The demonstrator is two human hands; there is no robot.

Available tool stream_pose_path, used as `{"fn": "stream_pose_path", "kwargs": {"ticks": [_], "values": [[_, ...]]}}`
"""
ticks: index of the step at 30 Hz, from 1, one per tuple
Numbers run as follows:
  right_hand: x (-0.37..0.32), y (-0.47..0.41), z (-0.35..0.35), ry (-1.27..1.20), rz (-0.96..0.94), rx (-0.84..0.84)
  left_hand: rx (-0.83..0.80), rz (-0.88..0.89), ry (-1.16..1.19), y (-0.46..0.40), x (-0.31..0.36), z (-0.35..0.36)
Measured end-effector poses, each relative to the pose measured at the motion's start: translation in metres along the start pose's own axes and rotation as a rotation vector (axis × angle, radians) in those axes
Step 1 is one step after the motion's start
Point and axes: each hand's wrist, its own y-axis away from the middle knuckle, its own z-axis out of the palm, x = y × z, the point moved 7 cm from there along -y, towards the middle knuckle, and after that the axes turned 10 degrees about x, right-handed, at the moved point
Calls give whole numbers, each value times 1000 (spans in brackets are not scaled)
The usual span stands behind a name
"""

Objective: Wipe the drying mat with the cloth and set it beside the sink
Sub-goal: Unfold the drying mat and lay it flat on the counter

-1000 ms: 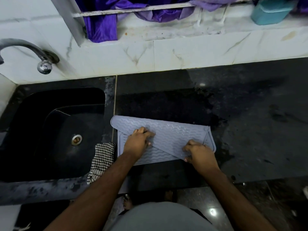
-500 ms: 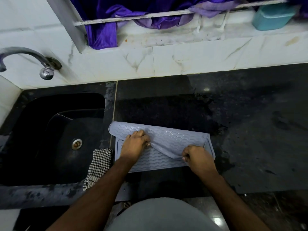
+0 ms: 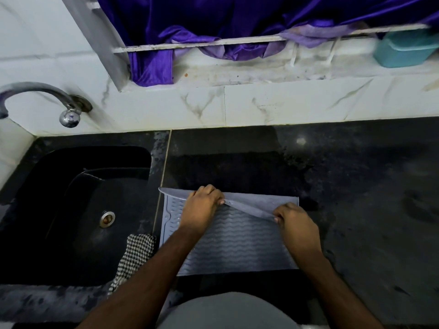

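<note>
Both hands, left hand (image 3: 202,210) and right hand (image 3: 294,224), pinch the folded far edge of the drying mat (image 3: 237,243), which lies on the counter (image 3: 356,186) just beside the sink (image 3: 71,210). Recommended: unfold evenly, keeping corners aligned and flat.

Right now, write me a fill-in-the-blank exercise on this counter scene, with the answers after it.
1. Both hands, the left hand and the right hand, grip the folded edge of the grey ____.
2. The checkered cloth hangs over the edge of the ____.
3. The drying mat lies on the counter to the ____ of the sink.

Answers: drying mat; sink; right
</note>
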Motion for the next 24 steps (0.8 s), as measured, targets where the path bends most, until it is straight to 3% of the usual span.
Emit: {"fn": "stream_pose_path", "kwargs": {"ticks": [12,24], "values": [[-6,-39,-7,41,-133,324,71,-105,74,-35,5,7],[-46,-22,13,-19,-197,238,144,-154,98,-1,-10,-14]]}}
